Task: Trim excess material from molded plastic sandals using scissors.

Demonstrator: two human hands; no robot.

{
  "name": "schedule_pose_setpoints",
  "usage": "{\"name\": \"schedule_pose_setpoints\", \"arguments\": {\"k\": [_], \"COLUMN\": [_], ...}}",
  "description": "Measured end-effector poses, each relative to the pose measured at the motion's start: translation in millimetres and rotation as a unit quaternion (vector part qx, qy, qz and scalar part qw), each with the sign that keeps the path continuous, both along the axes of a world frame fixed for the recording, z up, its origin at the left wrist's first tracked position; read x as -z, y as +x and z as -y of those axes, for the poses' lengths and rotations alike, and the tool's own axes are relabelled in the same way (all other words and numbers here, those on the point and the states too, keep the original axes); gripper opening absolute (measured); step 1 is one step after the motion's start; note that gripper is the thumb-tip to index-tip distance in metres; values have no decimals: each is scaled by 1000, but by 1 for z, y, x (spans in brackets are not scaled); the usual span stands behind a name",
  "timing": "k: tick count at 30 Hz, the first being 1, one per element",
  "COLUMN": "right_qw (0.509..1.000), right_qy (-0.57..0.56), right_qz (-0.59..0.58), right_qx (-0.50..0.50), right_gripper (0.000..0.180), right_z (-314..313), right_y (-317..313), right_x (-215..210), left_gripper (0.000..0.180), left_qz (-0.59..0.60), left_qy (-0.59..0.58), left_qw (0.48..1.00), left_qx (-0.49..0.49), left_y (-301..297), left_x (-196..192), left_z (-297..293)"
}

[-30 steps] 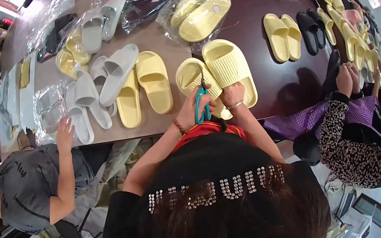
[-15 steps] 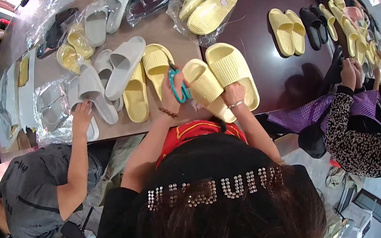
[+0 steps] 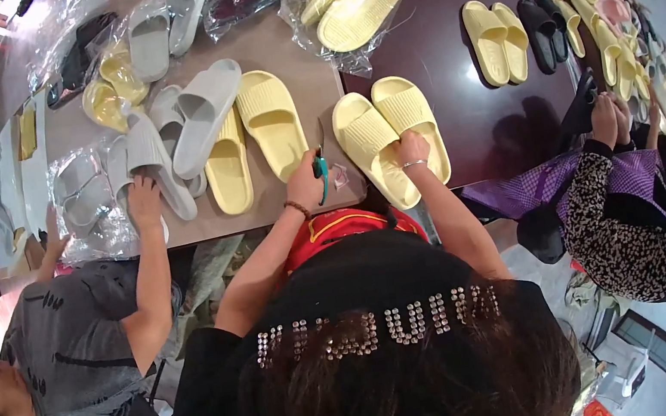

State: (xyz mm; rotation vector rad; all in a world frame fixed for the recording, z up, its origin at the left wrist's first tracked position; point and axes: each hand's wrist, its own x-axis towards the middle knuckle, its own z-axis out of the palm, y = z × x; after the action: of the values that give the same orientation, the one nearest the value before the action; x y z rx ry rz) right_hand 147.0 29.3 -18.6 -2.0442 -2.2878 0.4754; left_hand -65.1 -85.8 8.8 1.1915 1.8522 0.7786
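My left hand is closed round a pair of scissors with teal handles, blades pointing away from me. It rests over the brown table mat, just below a yellow slipper. My right hand grips a pair of yellow slippers where the two meet; its fingertips are partly hidden at the straps. The pair lies side by side, soles down, toes toward the far side, heels near the table edge. A small pinkish tag or wrapper lies between my hands.
Left of me, grey slippers overlap another yellow slipper, and a co-worker's hand touches a grey one. Bagged yellow slippers lie farther back. More yellow slippers and black ones stand to the right.
The yellow pair has been brought level, its left slipper turned beside the right one. My left hand has moved slightly nearer to me, and the scissors have turned. A co-worker's second hand shows at left.
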Motion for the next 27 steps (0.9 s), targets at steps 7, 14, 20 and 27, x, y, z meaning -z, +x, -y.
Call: {"name": "schedule_pose_setpoints", "arguments": {"k": [7, 14, 20, 27], "right_qw": [1000, 998, 998, 998], "right_qy": [1, 11, -17, -32], "right_qz": [-1, 7, 23, 2], "right_qx": [-15, -57, -51, -47], "right_gripper": [21, 24, 30, 24], "right_z": [-4, -9, -11, -3], "right_y": [0, 0, -8, 1], "right_x": [-2, 1, -14, -32], "left_gripper": [46, 44, 43, 43], "left_qz": [-35, 151, 147, 28], "left_qy": [-12, 33, 19, 24], "left_qw": [999, 981, 982, 999], "left_qx": [-23, -117, -113, 20], "left_y": [1, 23, 43, 61], "left_x": [5, -1, 0, -27], "left_z": [2, 5, -4, 8]}}
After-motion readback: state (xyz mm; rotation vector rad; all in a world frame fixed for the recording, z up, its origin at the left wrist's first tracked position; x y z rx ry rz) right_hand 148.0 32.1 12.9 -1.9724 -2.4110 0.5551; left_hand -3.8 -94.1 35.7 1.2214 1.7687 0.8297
